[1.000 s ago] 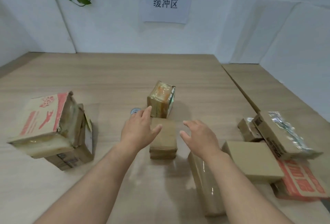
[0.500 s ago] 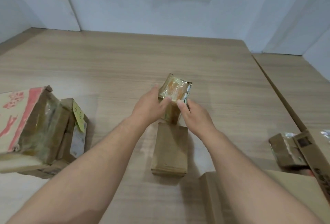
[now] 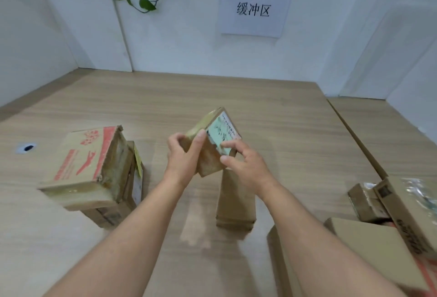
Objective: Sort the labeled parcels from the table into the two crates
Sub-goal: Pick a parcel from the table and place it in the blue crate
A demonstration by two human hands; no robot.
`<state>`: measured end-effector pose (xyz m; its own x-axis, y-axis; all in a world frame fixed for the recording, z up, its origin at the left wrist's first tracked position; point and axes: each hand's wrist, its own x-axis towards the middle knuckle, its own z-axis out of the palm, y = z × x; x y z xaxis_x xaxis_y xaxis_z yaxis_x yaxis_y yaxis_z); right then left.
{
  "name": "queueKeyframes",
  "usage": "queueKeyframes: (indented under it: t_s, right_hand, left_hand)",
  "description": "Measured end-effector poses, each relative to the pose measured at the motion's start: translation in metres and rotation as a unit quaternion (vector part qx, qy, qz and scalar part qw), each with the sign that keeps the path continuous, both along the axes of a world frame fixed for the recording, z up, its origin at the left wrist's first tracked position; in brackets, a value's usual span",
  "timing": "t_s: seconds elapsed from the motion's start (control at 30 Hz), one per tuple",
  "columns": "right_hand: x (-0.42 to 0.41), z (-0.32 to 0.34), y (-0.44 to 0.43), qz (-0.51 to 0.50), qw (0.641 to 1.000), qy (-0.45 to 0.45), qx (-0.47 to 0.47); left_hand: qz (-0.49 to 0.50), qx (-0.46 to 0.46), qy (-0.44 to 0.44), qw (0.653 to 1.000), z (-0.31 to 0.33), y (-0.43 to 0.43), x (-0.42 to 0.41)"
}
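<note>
A small taped cardboard parcel (image 3: 212, 138) with a pale green label is held tilted above the wooden table (image 3: 272, 112), label side up toward me. My left hand (image 3: 183, 154) grips its left side, thumb on top. My right hand (image 3: 246, 164) holds its right lower edge, fingers on the label. A flat brown parcel (image 3: 235, 202) lies on the table just below the hands. No crate is in view.
To the left, a red-printed carton (image 3: 82, 166) lies on top of another box (image 3: 132, 192). Several parcels (image 3: 383, 202) crowd the right edge, with a plain box (image 3: 373, 247) at lower right. A paper sign (image 3: 253, 8) hangs on the back wall. A cable hole (image 3: 28, 147) is at far left.
Both hands reached past the flat parcel, took hold of the small taped parcel and lifted it, turning it so that its label faces up.
</note>
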<state>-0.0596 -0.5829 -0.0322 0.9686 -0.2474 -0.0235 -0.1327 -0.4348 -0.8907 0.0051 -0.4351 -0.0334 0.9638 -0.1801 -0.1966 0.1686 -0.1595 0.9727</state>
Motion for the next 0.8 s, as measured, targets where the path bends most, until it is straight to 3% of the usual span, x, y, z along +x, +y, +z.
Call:
queueKeyframes:
  t_s: [0.17,0.3,0.47,0.53,0.67,0.8]
  right_hand:
    - [-0.040,0.000,0.045,0.026,0.999,-0.027,-0.032]
    - [-0.062,0.005,0.067,0.023,0.996,-0.066,-0.046]
    - [-0.085,0.016,0.088,-0.046,0.991,-0.118,0.038]
    - [-0.092,0.018,0.094,-0.054,0.993,-0.084,0.060]
    - [-0.113,0.018,0.104,0.055,0.973,0.015,0.223]
    - [-0.133,0.017,0.104,0.130,0.960,0.016,0.248]
  left_hand:
    - [0.075,-0.019,0.038,0.996,0.006,0.037,-0.040]
    - [0.080,-0.089,0.054,0.991,0.007,0.059,-0.066]
    - [0.041,-0.147,0.093,0.984,0.009,0.092,-0.101]
    - [0.034,-0.192,0.101,0.976,0.010,0.104,-0.118]
    - [0.029,-0.267,0.073,0.960,0.010,0.117,-0.147]
    - [0.027,-0.261,0.060,0.963,0.015,0.122,-0.176]
